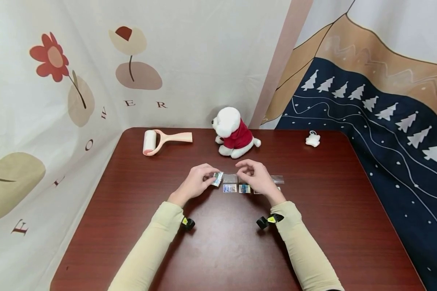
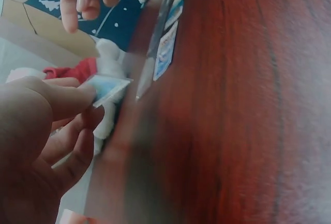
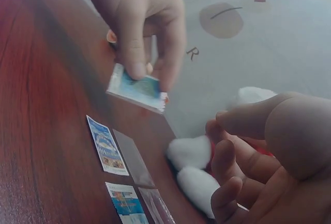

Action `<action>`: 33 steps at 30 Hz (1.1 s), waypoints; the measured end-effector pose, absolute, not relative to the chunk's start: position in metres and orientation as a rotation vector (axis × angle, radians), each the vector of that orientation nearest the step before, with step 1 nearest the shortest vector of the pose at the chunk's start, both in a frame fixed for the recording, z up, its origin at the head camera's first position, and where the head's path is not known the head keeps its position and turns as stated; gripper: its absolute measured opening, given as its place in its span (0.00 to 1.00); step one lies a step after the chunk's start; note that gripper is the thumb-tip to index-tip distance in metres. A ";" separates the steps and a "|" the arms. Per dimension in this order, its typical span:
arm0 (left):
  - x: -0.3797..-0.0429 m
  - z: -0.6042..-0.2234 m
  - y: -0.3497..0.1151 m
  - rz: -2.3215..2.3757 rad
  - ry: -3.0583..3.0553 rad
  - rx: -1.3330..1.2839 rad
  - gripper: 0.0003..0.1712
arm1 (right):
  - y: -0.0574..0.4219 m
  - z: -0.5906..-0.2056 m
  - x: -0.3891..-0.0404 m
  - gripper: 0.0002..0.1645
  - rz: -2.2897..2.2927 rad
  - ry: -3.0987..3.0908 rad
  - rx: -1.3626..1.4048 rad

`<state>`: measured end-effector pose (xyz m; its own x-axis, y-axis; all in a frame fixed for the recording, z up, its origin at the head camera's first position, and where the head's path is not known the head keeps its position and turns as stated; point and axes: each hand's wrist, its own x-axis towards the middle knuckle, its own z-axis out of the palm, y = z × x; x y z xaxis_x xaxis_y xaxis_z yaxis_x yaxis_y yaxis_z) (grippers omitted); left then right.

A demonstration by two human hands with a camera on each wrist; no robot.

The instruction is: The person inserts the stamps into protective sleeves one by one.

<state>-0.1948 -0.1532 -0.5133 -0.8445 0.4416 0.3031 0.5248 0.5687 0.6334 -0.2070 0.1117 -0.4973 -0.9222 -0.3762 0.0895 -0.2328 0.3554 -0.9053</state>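
Note:
In the head view, my left hand (image 1: 194, 182) pinches a small blue-green stamp (image 1: 217, 179) between thumb and fingers, above the table. The right wrist view shows the held stamp (image 3: 137, 90) with jagged edges and some thickness; whether it is several together I cannot tell. My right hand (image 1: 257, 178) hovers over the row, fingers loosely bent with nothing visible between them. Below lie a blue-and-white stamp (image 1: 230, 188) and a teal-and-yellow stamp (image 1: 245, 188), each with a clear plastic sleeve (image 1: 230, 178) behind it. Further stamps are partly hidden under my right hand.
A white plush dog (image 1: 236, 135) in a red shirt sits behind the row. To its left lies a lint roller (image 1: 167, 139) with a pink handle. A small white star-shaped item (image 1: 312, 139) is at the back right of the brown table (image 1: 218, 242).

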 end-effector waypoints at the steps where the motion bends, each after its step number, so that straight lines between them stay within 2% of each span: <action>1: -0.195 -0.514 -0.154 -1.132 -2.702 -0.807 0.14 | 0.112 -0.498 -0.207 0.15 -1.624 2.473 -0.554; 12: -0.196 -0.528 -0.157 -0.977 -2.886 -0.636 0.16 | 0.115 -0.501 -0.204 0.16 -1.609 2.472 -0.534; 22: -0.195 -0.529 -0.157 -0.722 -2.999 -0.645 0.19 | 0.114 -0.505 -0.202 0.16 -1.627 2.464 -0.516; 33: -0.196 -0.528 -0.158 -0.733 -3.038 -0.636 0.17 | 0.118 -0.505 -0.199 0.16 -1.590 2.484 -0.535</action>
